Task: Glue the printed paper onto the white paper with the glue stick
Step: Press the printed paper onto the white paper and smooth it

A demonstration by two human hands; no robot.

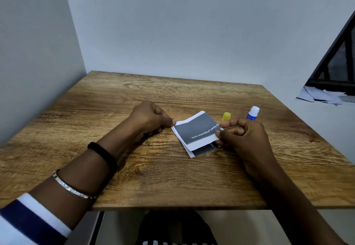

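Two hands pinch a printed paper [197, 129] over a wooden table [134, 168].
Left hand [151, 117] nips the 9 o'clock corner, right hand [244, 135] the 3 o'clock edge; another sheet [201, 150] lies beneath. An uncapped glue stick [253, 112] and its yellow cap [226, 116] stand at 1 o'clock.

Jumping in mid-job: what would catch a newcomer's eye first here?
The grey printed paper with white lettering, pinched at opposite edges by the left hand and right hand at the middle of the wooden table. Behind the right hand stand an uncapped blue-and-white glue stick and its yellow cap.
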